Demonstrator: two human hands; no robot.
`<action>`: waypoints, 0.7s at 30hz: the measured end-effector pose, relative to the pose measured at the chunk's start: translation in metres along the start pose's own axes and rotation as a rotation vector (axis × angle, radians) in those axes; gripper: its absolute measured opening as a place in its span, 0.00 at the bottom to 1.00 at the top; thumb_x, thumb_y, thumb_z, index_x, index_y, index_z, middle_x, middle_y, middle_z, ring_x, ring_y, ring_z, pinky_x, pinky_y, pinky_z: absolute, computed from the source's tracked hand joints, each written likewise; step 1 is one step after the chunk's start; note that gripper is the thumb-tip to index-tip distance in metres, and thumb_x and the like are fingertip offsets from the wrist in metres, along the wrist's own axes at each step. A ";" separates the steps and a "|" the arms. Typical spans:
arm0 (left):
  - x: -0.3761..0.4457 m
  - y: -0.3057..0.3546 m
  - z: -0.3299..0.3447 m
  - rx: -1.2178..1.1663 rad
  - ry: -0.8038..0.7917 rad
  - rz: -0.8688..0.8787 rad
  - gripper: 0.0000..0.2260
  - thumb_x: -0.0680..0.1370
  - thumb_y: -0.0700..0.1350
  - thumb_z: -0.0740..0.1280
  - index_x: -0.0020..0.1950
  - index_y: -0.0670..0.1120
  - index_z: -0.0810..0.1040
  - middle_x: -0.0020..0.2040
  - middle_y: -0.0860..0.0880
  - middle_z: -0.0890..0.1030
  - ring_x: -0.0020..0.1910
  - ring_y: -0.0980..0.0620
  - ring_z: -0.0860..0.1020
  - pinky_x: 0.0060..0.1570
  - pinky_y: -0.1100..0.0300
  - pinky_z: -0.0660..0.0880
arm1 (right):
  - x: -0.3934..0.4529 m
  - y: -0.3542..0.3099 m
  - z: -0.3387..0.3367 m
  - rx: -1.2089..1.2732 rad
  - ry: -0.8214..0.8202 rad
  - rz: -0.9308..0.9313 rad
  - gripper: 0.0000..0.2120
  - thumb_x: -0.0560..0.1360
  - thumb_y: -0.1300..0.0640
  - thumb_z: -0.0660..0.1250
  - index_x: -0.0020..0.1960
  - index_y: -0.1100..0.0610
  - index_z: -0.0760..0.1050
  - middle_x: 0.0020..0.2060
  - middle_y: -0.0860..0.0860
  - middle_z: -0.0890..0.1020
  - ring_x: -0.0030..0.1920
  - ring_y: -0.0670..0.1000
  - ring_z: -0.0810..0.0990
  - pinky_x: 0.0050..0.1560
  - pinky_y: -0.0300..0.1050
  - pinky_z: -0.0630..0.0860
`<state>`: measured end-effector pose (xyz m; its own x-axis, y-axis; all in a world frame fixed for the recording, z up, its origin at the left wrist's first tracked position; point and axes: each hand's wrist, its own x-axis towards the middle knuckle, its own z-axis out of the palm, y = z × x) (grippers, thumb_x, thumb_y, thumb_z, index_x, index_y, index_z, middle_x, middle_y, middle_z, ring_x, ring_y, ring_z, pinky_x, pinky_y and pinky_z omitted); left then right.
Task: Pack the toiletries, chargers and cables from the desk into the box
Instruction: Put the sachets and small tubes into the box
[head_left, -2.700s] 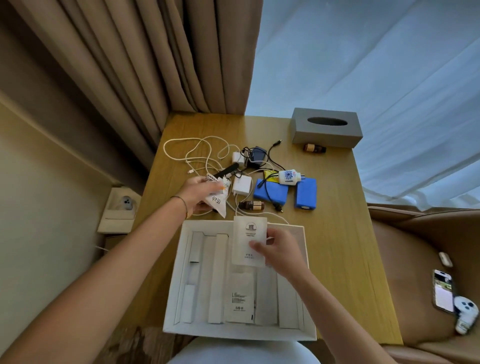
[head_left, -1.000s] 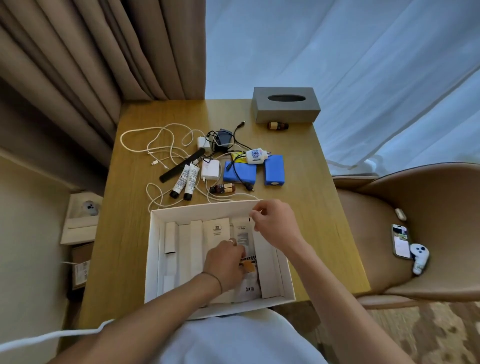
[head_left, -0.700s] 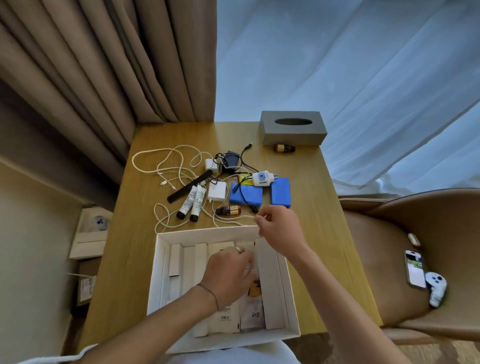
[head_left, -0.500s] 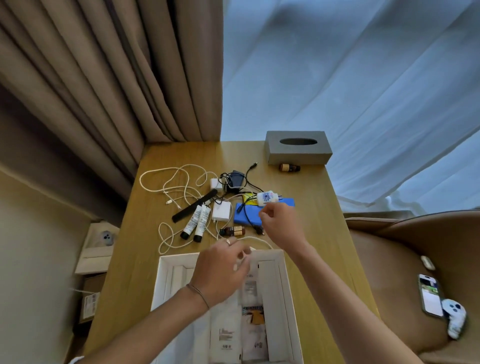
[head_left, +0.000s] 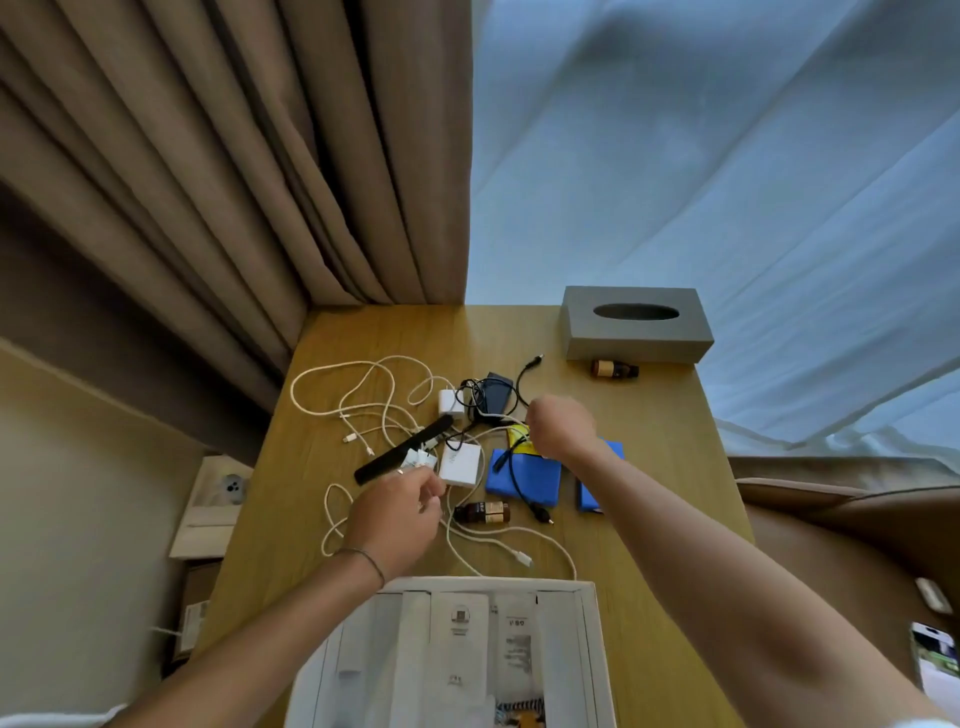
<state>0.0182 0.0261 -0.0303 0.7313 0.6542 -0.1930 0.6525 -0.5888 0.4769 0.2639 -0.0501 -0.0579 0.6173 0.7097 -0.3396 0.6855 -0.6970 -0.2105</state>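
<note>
The white box (head_left: 588, 623) sits at the desk's near edge, with white sachets and packets inside. My left hand (head_left: 397, 514) lies over two white tubes (head_left: 420, 460), fingers curled round them; only their top ends show. My right hand (head_left: 561, 428) is curled over the spot where the white plug charger lay, and the charger is hidden under it. On the desk lie tangled white cables (head_left: 353, 395), a square white charger (head_left: 460, 465), a black adapter (head_left: 496, 395), a black comb (head_left: 402, 456), two blue power banks (head_left: 524, 480) and a brown bottle (head_left: 480, 513).
A grey tissue box (head_left: 636, 332) stands at the desk's far right, a second brown bottle (head_left: 613, 369) in front of it. Curtains hang behind the desk. A brown chair (head_left: 831, 519) on the right carries a phone (head_left: 935, 660).
Both hands have left the box and reached forward over the desk: the left onto the tubes, the right onto the white plug charger. The view has tilted up.
</note>
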 end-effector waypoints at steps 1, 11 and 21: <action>0.002 -0.003 0.001 0.007 -0.010 -0.012 0.05 0.80 0.46 0.66 0.49 0.56 0.80 0.42 0.58 0.80 0.40 0.62 0.78 0.36 0.64 0.77 | 0.007 0.000 0.002 -0.024 -0.017 0.002 0.07 0.77 0.63 0.63 0.41 0.58 0.76 0.35 0.53 0.78 0.35 0.55 0.76 0.29 0.43 0.67; 0.013 -0.020 0.005 0.020 -0.053 -0.078 0.05 0.78 0.46 0.66 0.46 0.55 0.80 0.43 0.57 0.81 0.42 0.58 0.79 0.42 0.56 0.81 | 0.035 -0.027 0.019 -0.307 -0.080 0.081 0.12 0.74 0.45 0.67 0.37 0.51 0.72 0.34 0.48 0.74 0.34 0.50 0.71 0.39 0.42 0.65; 0.026 -0.032 0.007 0.029 -0.041 -0.165 0.05 0.77 0.46 0.66 0.45 0.56 0.79 0.41 0.57 0.79 0.38 0.57 0.78 0.38 0.58 0.78 | 0.029 -0.016 0.027 0.032 0.019 0.128 0.11 0.71 0.54 0.66 0.32 0.54 0.70 0.29 0.49 0.75 0.31 0.50 0.70 0.43 0.48 0.66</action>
<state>0.0179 0.0589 -0.0563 0.6207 0.7236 -0.3018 0.7696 -0.4888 0.4107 0.2601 -0.0213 -0.0894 0.7063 0.6162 -0.3484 0.5880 -0.7848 -0.1960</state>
